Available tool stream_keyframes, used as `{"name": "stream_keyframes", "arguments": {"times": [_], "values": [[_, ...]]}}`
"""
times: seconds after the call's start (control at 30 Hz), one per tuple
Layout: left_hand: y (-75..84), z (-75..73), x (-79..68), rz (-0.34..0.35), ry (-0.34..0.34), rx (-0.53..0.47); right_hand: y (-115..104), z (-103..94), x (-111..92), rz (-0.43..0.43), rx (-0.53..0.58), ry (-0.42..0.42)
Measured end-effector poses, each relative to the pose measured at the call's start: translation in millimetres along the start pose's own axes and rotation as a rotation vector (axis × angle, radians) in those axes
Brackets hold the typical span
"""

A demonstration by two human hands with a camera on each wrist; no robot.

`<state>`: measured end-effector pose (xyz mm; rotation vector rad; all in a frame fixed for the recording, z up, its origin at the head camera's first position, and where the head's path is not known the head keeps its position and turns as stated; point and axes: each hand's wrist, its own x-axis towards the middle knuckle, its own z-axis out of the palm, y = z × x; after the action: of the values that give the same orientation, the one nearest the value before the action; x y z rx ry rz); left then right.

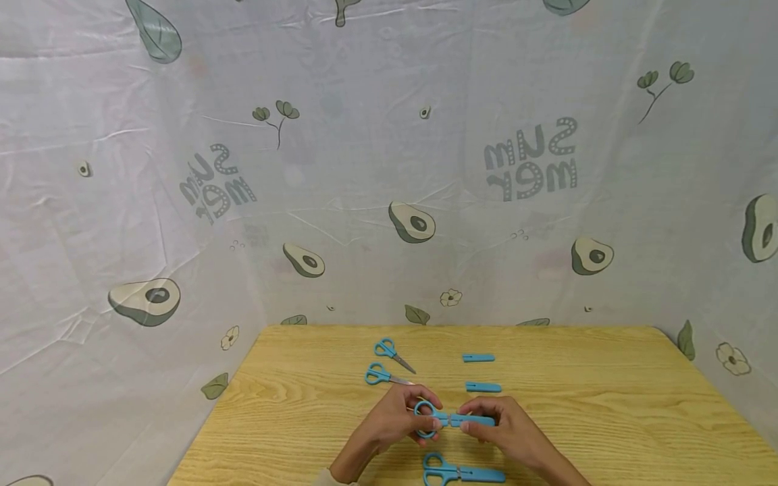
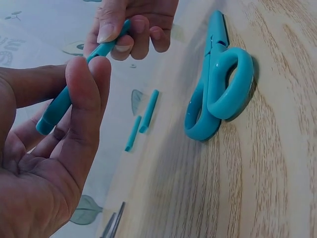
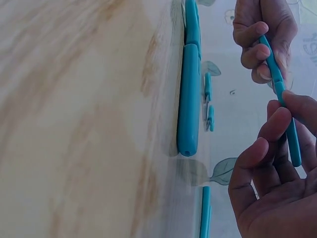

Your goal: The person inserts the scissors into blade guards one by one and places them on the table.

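Note:
Over the table, my left hand (image 1: 398,417) grips a pair of scissors (image 1: 442,419) by the light-blue finger loops. My right hand (image 1: 507,426) pinches a blue blade cover (image 1: 483,420) between thumb and fingers. The cover lines up with the scissors and its mouth sits close to the handle; no bare blade shows between them. In the right wrist view the held cover (image 3: 293,144) points down past the right fingers. Nearer the front, another pair of scissors (image 1: 446,470) lies with a cover (image 1: 481,474) over its blades.
Two uncovered scissors, one farther back (image 1: 385,348) and one nearer (image 1: 377,374), lie behind my left hand. Two loose blue covers (image 1: 478,358) (image 1: 483,387) lie behind my right hand. A printed sheet (image 1: 365,169) hangs around the wooden table (image 1: 608,405).

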<state>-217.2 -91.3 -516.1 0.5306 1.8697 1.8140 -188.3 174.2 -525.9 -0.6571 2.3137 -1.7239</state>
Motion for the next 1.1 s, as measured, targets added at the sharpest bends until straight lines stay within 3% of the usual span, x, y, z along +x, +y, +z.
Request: {"name": "stream_keyframes", "arguments": {"times": [0.6, 1.1], "values": [[-7.1, 0.4, 0.3, -0.027, -0.060, -0.045, 6, 4.7, -1, 0.029, -0.015, -0.043], [-10.9, -5.4, 0.3, -0.039, -0.049, 0.033, 1, 3.4, -5, 0.018, -0.126, -0.044]]}}
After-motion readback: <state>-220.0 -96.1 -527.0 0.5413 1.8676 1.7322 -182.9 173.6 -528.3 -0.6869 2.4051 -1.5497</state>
